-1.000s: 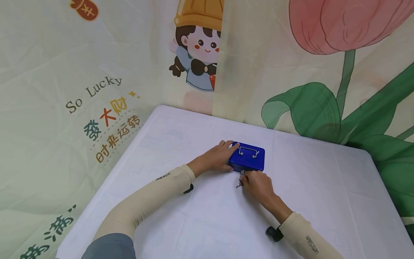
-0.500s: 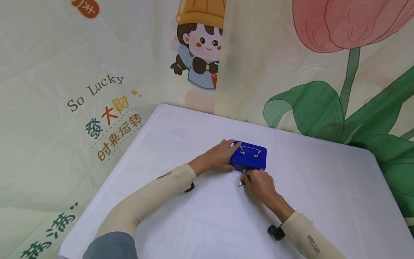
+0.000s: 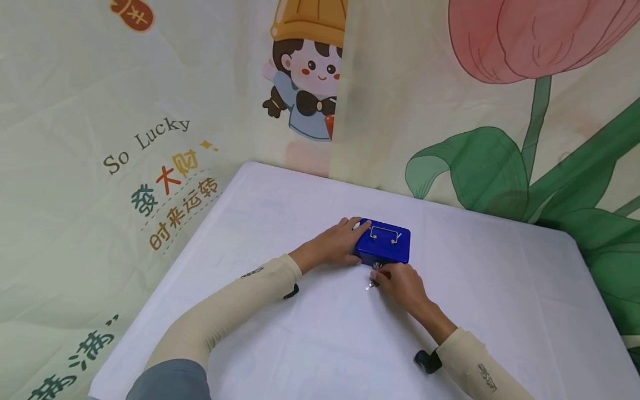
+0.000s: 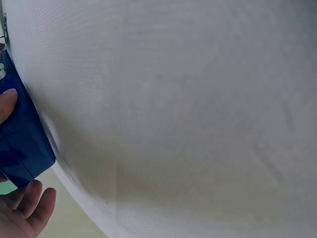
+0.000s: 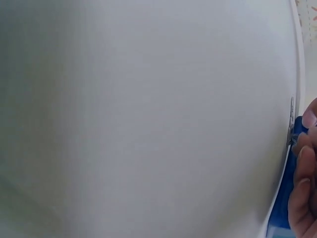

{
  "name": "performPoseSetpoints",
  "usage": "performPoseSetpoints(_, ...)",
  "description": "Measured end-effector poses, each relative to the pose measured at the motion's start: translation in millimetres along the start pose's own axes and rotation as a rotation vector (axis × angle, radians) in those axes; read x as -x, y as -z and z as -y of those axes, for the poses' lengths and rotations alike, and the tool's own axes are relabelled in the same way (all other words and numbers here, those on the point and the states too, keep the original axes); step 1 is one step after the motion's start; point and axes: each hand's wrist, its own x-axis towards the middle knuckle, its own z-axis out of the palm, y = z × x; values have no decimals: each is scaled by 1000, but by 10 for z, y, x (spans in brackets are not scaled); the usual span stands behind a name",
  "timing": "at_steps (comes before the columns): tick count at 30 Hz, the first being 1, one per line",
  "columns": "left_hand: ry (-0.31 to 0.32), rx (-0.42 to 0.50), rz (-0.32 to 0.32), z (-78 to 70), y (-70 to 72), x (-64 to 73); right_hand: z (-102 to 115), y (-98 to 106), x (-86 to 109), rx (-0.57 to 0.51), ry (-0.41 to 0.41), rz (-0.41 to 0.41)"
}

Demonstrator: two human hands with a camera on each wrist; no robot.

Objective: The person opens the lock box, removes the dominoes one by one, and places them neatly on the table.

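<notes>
A small blue cash box with a thin metal handle on its lid sits on the white-covered table. My left hand grips its left end; in the left wrist view the thumb lies against the box's front. At the front lock, my right hand pinches a key between thumb and curled fingers, and the key itself is mostly hidden. Another small metal key hangs below those fingers. In the right wrist view, a metal key shows beside the fingertips.
The white tabletop spreads around the box. Behind it stands a printed cloth backdrop, close to the table's far edge. Black wrist cameras sit under both sleeves.
Both hands stay at the box. The hanging key has swung slightly while the right fingers shift a little at the lock. The lid remains down.
</notes>
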Motion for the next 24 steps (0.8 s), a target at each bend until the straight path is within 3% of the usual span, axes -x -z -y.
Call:
performPoseSetpoints(8, 9, -10, 7, -1, -13, -2, -58, -17, 7, -114, -30, 42)
performPoseSetpoints(24, 12, 1, 20, -19, 5, 20, -108, -20, 25, -202, -66, 60)
